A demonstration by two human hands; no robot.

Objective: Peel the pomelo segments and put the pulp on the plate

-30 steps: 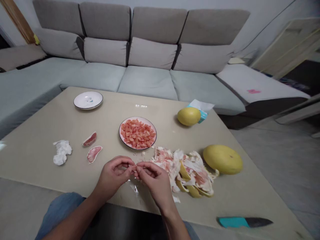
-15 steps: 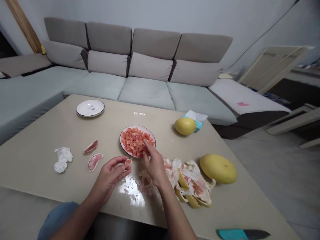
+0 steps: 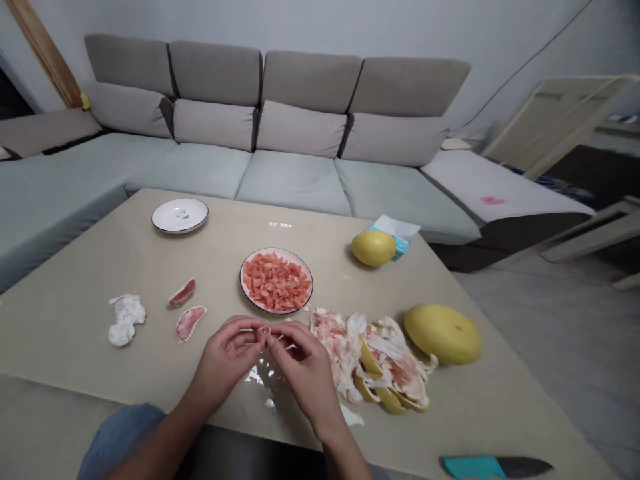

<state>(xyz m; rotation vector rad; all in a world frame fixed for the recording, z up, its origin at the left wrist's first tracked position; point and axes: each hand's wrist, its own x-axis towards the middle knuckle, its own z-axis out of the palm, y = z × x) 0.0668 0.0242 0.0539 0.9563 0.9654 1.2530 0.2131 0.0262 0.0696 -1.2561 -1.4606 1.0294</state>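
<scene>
A small piece of red pomelo segment point(image 3: 263, 335) is pinched between the fingertips of my left hand point(image 3: 225, 357) and my right hand point(image 3: 305, 363), just in front of the plate. Both hands are closed on it, thumbs toward me. Pulled-out red pomelo flesh point(image 3: 277, 280) covers most of the dark-rimmed white plate point(image 3: 250, 303). To the left lie two pomelo segments point(image 3: 190, 323) with pale membrane on them. A heap of pomelo peel and membrane point(image 3: 380, 370) spreads right of my right hand.
On the table point(image 3: 210, 253) are a white plate point(image 3: 173, 223) at back left, crumpled tissue point(image 3: 125, 319) at left, and two whole yellow pomelos, one point(image 3: 443, 333) at right, another point(image 3: 374, 247) by a tissue pack point(image 3: 400, 237). A teal-handled knife point(image 3: 495, 466) lies at the near right edge.
My right hand has come back from the plate of flesh to the pomelo piece in my left hand. Both hands now hold that piece together.
</scene>
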